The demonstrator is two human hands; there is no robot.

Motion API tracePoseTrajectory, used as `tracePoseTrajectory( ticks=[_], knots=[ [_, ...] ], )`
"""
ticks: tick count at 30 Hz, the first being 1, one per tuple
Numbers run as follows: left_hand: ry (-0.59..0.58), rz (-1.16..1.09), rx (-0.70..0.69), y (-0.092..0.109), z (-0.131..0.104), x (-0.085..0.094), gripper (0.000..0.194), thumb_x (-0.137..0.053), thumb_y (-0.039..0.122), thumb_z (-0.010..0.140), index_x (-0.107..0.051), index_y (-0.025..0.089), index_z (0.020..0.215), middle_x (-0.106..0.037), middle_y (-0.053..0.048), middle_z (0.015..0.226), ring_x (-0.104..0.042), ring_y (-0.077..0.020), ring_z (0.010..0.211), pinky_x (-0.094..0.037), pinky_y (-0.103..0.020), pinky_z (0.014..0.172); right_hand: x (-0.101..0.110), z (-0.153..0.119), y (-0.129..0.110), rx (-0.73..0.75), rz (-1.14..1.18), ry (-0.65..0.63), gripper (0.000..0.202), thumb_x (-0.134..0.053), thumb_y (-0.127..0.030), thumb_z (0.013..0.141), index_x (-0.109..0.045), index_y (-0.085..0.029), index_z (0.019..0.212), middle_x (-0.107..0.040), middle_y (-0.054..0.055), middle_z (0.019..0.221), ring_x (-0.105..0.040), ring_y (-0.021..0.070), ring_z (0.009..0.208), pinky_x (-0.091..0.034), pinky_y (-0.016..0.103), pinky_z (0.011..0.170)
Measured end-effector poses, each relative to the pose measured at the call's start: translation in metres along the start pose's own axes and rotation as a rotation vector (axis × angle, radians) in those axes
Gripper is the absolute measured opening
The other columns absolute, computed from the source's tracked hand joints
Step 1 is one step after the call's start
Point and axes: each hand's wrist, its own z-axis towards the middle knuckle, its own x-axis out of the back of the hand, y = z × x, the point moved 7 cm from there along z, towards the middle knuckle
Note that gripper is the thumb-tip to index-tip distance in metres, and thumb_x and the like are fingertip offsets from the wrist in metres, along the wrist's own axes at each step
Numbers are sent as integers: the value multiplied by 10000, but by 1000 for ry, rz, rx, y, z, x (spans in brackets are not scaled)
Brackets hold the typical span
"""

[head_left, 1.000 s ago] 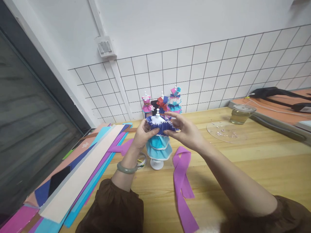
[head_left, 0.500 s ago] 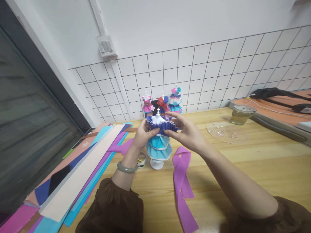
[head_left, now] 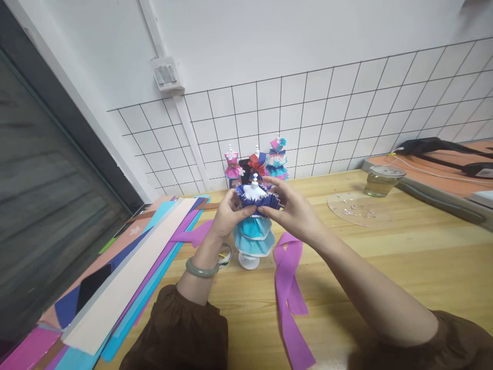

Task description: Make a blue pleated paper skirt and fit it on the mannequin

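Observation:
A small white dress form (head_left: 253, 192) stands in front of me on its round base. It wears a tiered light-blue skirt (head_left: 254, 237) with white edging. Around its upper body runs a gathered dark-blue strip (head_left: 265, 199) with a pale zigzag edge. My left hand (head_left: 230, 211) pinches the strip on the left side, thumb at the front. On the right, my right hand (head_left: 287, 204) grips it likewise, with the thumb close to the other thumb. The fingers behind the form are partly hidden. A purple strip (head_left: 287, 277) lies folded over itself below my right hand.
Stacked coloured strips (head_left: 131, 272) and a dark phone (head_left: 94, 285) lie at left. Tape rolls (head_left: 225, 254) sit beside my left wrist. Several dressed forms (head_left: 277, 156) stand behind. A clear plate (head_left: 358, 210) of small bits and a lidded cup (head_left: 381, 182) are at right.
The dress form's top has tilted slightly to the right. Both hands still hold the dark-blue strip, and the right hand has shifted a little closer to the left.

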Motion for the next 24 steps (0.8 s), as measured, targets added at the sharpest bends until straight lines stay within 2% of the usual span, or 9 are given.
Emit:
tracePoseTrajectory(
  ticks=[7,14,18,24],
  knots=[
    [4,36,17,1,0,-3,503,-762,303,628,-553,165,1064,-618,-97,1129,-572,-234,1056,-443,-348,905,2,-1,-8,40,-86,25,591,-630,-187,727,-433,-238,1281,-569,25,875,-569,175,728,-495,334,681],
    [30,140,-1,1,-2,-5,550,-766,298,626,-537,185,1113,-571,-97,1218,-545,-232,1100,-417,-355,953,2,-4,-13,86,-160,49,665,-585,-143,740,-350,-242,1354,-585,74,1044,-585,225,891,-487,390,786],
    [61,156,8,0,-2,-2,554,-760,304,633,-537,185,1126,-587,-94,1188,-554,-237,1081,-420,-369,948,-1,-5,-13,87,-91,-16,690,-583,-137,737,-326,-248,1366,-562,60,1008,-582,191,819,-499,364,755],
    [117,149,15,-2,1,8,490,-758,308,632,-556,157,1052,-628,-94,1089,-581,-218,1012,-429,-354,918,1,-1,-2,-26,103,-116,714,-654,-182,704,-341,-257,1341,-542,37,944,-591,165,771,-521,343,702]
  ],
)
